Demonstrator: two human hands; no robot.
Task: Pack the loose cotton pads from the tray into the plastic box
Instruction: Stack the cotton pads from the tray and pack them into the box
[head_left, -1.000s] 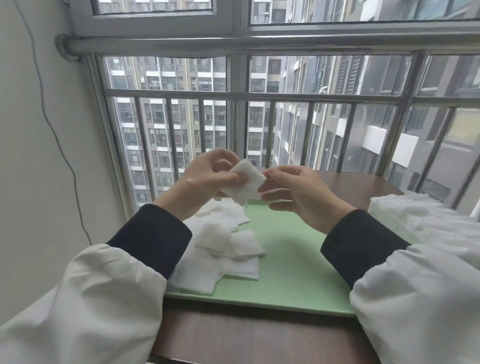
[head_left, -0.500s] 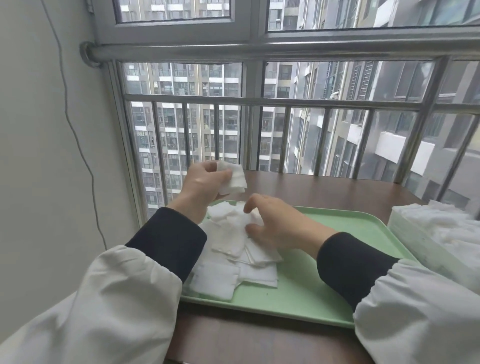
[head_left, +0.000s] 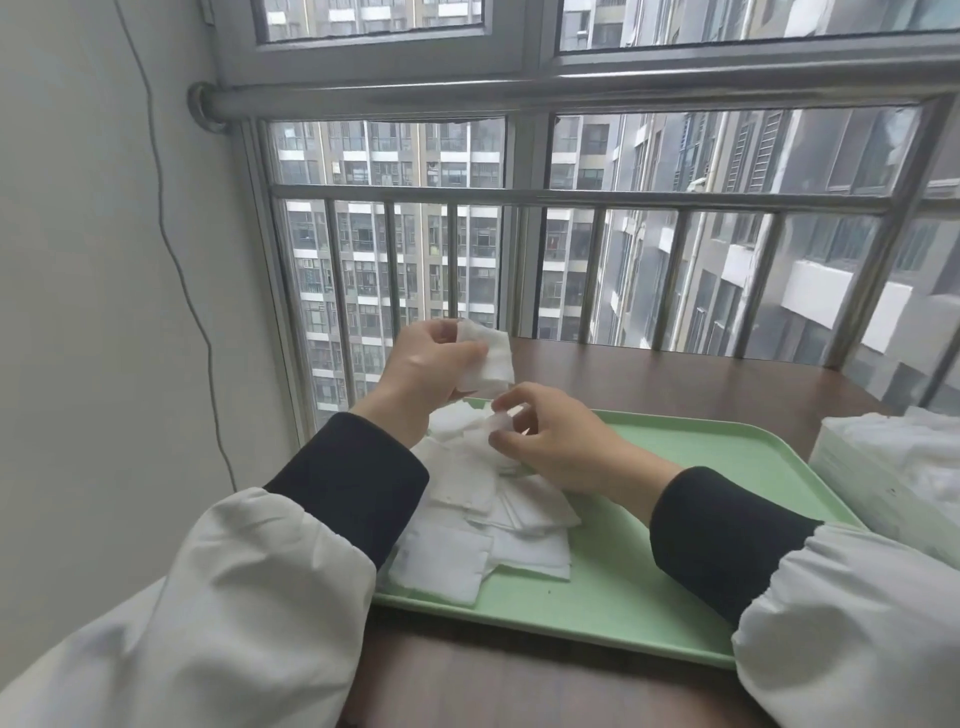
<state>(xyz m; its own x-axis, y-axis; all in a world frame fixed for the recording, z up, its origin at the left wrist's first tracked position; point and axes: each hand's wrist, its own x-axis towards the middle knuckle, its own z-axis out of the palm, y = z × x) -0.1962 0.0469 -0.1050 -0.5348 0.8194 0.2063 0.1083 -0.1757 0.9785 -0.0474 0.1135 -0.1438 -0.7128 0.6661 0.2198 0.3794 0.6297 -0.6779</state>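
Note:
A pale green tray (head_left: 649, 587) lies on the brown table, with several loose white cotton pads (head_left: 483, 514) heaped at its left end. My left hand (head_left: 426, 369) is raised above the heap and grips a small stack of cotton pads (head_left: 488, 358). Just right of it and lower, my right hand (head_left: 556, 441) pinches the corner of one pad (head_left: 496, 422) lifted off the heap. The plastic box (head_left: 883, 483), filled with white pads, stands at the tray's right edge and is cut off by the frame.
The brown table (head_left: 675, 379) ends at a metal window railing (head_left: 571, 260) straight ahead. A white wall with a hanging cable (head_left: 171, 249) closes the left side. Bare green tray surface lies between the heap and the box.
My right hand went down from the held stack to the heap and has come up a little, pinching one pad. My left hand keeps holding its stack above the tray.

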